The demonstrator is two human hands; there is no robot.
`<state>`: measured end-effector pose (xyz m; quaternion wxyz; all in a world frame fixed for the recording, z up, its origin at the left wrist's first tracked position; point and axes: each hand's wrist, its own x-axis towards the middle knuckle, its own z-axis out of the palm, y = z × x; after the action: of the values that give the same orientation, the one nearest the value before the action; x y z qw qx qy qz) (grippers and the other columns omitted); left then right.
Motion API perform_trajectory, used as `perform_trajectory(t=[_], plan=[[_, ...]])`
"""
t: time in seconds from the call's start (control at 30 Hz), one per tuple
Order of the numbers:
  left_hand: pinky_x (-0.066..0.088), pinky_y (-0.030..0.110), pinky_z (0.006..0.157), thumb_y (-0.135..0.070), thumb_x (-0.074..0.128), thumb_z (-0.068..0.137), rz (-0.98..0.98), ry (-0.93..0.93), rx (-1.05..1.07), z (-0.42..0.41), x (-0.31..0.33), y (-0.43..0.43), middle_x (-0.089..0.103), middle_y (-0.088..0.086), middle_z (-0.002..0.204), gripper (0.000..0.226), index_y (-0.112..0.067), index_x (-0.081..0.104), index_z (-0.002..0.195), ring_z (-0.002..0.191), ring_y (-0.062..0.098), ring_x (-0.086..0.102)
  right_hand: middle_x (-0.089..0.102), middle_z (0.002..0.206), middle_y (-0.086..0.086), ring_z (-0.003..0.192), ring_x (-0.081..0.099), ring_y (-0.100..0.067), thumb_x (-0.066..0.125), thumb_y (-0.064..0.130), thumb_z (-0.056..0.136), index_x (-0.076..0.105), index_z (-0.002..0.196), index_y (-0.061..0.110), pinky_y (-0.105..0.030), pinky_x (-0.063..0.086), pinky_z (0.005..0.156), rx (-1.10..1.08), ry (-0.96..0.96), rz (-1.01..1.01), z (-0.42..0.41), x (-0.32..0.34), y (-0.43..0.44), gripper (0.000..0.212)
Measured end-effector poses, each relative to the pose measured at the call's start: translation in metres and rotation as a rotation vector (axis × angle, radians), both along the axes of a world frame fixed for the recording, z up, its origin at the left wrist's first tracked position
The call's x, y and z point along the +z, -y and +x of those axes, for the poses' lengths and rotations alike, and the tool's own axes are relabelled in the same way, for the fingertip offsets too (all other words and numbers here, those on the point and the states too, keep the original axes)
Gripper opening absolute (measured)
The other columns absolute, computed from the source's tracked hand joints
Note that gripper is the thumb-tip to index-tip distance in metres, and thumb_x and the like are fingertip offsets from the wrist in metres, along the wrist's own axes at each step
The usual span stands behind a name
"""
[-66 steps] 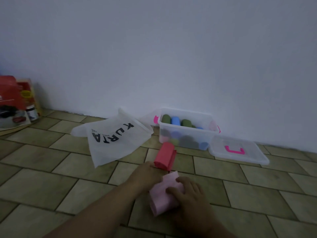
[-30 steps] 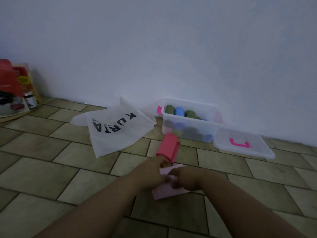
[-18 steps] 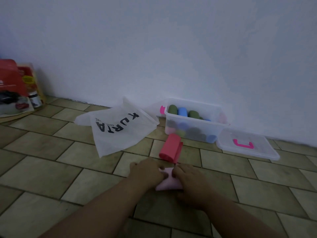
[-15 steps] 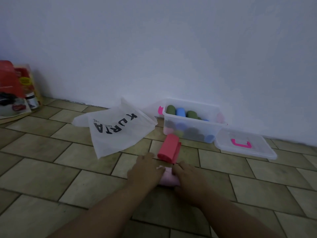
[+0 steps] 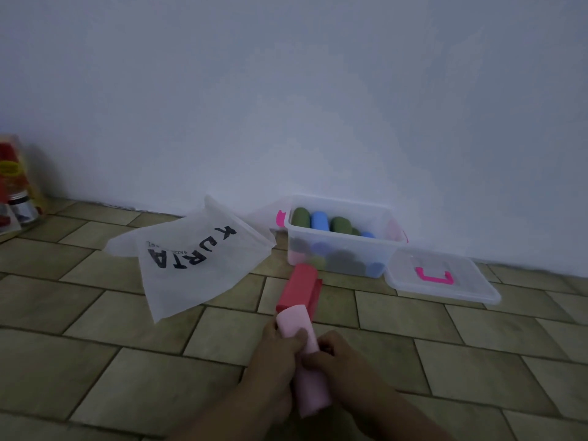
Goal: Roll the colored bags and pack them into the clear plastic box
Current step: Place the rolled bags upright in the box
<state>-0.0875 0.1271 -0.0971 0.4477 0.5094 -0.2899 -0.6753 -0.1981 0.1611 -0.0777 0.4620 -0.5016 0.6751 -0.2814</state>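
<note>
Pink roll [image 5: 293,321]: held in both hands, on the near side of the clear plastic box [image 5: 346,207]; I cannot tell if it touches the floor.
Left hand [image 5: 273,358]: thumb and fingers wrapped round the roll's far half.
Right hand [image 5: 340,361]: pinching the roll's side, closed on it.
Long axis: runs from me toward the box — far end aimed at its near-left corner.
In between: red folded bag [image 5: 299,291], just short of the box's front wall.
Nearer hand: probably the right, as the box sits ahead and slightly right.
Judgement: carry over the red bag, axis turned to match the packed rolls.
</note>
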Motion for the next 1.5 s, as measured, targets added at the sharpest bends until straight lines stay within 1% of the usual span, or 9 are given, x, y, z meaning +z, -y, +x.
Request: perform_trajectory(t=[0.2, 0.33, 0.43, 0.57, 0.7, 0.9, 1.03, 1.3, 1.5], plan=[[0.054, 0.05, 0.086, -0.008, 0.067, 0.083, -0.188, 0.06, -0.115, -0.023, 0.039, 0.044, 0.057, 0.01, 0.125, 0.057, -0.023, 0.044, 0.133, 0.106, 0.031, 0.059, 0.068, 0.1, -0.026, 0.098, 0.062, -0.045, 0.064, 0.002, 0.078, 0.06, 0.107, 0.001, -0.055, 0.051, 0.087, -0.147, 0.481, 0.039, -0.037, 0.032, 0.032, 0.029], [0.034, 0.044, 0.108, -0.056, 0.059, 0.075, -0.422, 0.444, -0.294, -0.038, 0.08, 0.124, 0.036, -0.003, 0.149, 0.088, -0.035, 0.017, 0.149, 0.132, 0.024, 0.038, 0.064, 0.106, -0.024, 0.099, 0.06, -0.04, 0.061, 0.007, 0.082, 0.059, 0.105, 0.005, -0.05, 0.053, 0.08, -0.195, 0.402, -0.088, -0.083, 0.085, 0.095, 0.023], [0.023, 0.05, 0.112, -0.063, 0.052, 0.077, -0.55, 0.942, -0.337, -0.044, 0.093, 0.187, 0.021, 0.001, 0.157, 0.091, -0.029, 0.01, 0.15, 0.141, 0.026, 0.022, 0.057, 0.108, -0.015, 0.096, 0.059, -0.033, 0.062, 0.015, 0.087, 0.05, 0.109, 0.008, -0.042, 0.055, 0.066, -0.284, 0.17, -0.207, -0.115, 0.117, 0.156, 0.026], [0.011, 0.053, 0.113, -0.062, 0.047, 0.084, -0.462, 1.334, -0.411, -0.048, 0.075, 0.231, -0.007, 0.008, 0.159, 0.09, -0.028, -0.003, 0.15, 0.145, 0.03, 0.004, 0.051, 0.113, -0.018, 0.092, 0.055, -0.029, 0.061, 0.019, 0.088, 0.039, 0.123, 0.003, -0.035, 0.05, 0.065, -0.284, -0.544, -0.116, -0.133, 0.116, 0.225, 0.044], [0.01, 0.048, 0.114, -0.062, 0.045, 0.084, -0.466, 1.339, -0.45, -0.051, 0.06, 0.242, -0.017, 0.01, 0.158, 0.092, -0.026, -0.008, 0.15, 0.145, 0.034, -0.002, 0.049, 0.123, -0.023, 0.105, 0.052, -0.034, 0.048, 0.017, 0.086, 0.042, 0.112, 0.006, -0.041, 0.046, 0.087, 0.112, -0.976, 0.008, -0.122, 0.083, 0.258, 0.029], [0.008, 0.048, 0.116, -0.062, 0.043, 0.087, -0.459, 1.354, -0.514, -0.048, 0.067, 0.239, -0.021, 0.012, 0.157, 0.092, -0.023, -0.01, 0.15, 0.144, 0.035, -0.005, 0.054, 0.128, -0.016, 0.11, 0.054, -0.029, 0.06, 0.034, 0.087, 0.048, 0.127, 0.004, -0.036, 0.044, 0.09, 0.02, -0.792, 0.057, -0.128, 0.074, 0.272, 0.051], [0.009, 0.049, 0.116, -0.062, 0.043, 0.087, -0.455, 1.363, -0.522, -0.049, 0.068, 0.238, -0.021, 0.012, 0.156, 0.09, -0.024, -0.01, 0.15, 0.144, 0.036, -0.005, 0.062, 0.115, -0.015, 0.094, 0.06, -0.026, 0.062, 0.035, 0.088, 0.057, 0.119, 0.002, -0.029, 0.047, 0.073, 0.044, -0.75, 0.097, -0.135, 0.072, 0.274, 0.045], [0.008, 0.05, 0.116, -0.062, 0.042, 0.088, -0.442, 1.366, -0.549, -0.048, 0.071, 0.235, -0.022, 0.013, 0.156, 0.089, -0.023, -0.01, 0.15, 0.144, 0.038, -0.006, 0.053, 0.131, -0.018, 0.118, 0.051, -0.031, 0.05, 0.026, 0.094, 0.05, 0.128, -0.002, -0.035, 0.039, 0.1, -0.075, -0.735, 0.071, -0.128, 0.067, 0.273, 0.044], [0.006, 0.05, 0.117, -0.061, 0.041, 0.089, -0.447, 1.377, -0.557, -0.049, 0.07, 0.24, -0.022, 0.017, 0.155, 0.089, -0.022, -0.01, 0.15, 0.144, 0.039, -0.007, 0.066, 0.109, -0.019, 0.099, 0.062, -0.031, 0.064, 0.022, 0.087, 0.064, 0.105, -0.004, -0.036, 0.047, 0.089, -0.035, -0.677, 0.08, -0.136, 0.071, 0.272, 0.031]])
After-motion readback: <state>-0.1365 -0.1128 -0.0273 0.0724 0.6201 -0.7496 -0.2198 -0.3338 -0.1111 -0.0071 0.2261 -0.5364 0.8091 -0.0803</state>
